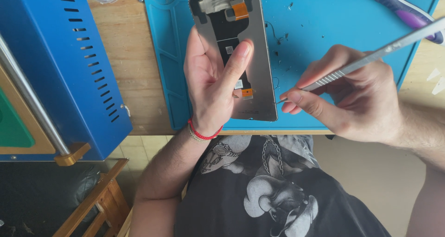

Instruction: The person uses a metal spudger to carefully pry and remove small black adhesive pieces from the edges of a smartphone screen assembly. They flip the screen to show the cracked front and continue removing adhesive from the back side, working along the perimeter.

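Observation:
My left hand (211,82) grips a phone screen panel (259,65), its back side facing up: grey metal with a black middle strip and two orange flex connectors. The thumb lies across the black strip. My right hand (352,98) holds a thin silver metal blade tool (371,56) like a pen. Its tip sits at the panel's right edge, near the lower corner. Both hands hover over a blue work mat (324,19).
A blue metal machine (60,65) with vent slots and a steel rod fills the left. A purple-handled tool (403,10) lies at the mat's far right. Small dark scraps dot the mat. A wooden tabletop (134,70) shows between mat and machine. A wooden chair (99,204) stands below left.

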